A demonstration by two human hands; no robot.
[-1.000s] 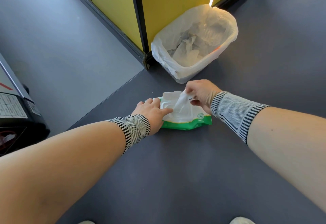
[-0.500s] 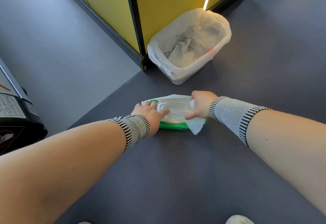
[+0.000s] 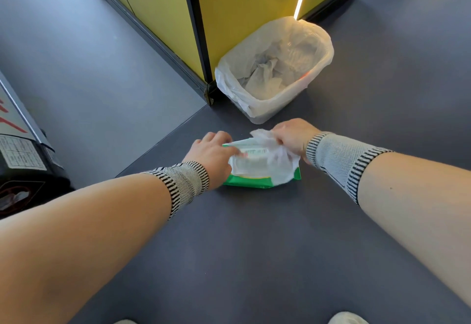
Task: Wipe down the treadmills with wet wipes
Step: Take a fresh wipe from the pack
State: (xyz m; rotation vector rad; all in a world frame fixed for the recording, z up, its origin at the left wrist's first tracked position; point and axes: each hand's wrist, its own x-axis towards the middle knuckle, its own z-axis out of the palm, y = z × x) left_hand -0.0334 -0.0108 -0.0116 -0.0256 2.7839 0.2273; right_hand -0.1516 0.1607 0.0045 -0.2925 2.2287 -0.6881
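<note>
The fingers [image 3: 235,150] of my left hand [image 3: 212,160] lie fairly straight on the top of the wipes pack [image 3: 254,170], pressing it flat on the floor [image 3: 254,247]; they grasp nothing. The pack is green and white and lies on the floor between my two hands, just before the bin [image 3: 275,68]. My right hand [image 3: 293,137] is clenched around one wet wipe [image 3: 277,160], which hangs over the right part of the pack. I judge the step in hand is taking a wipe, so no wiping is done yet. Next I must lift the wipe free and carry it to the treadmill [image 3: 23,155] at far left.
</note>
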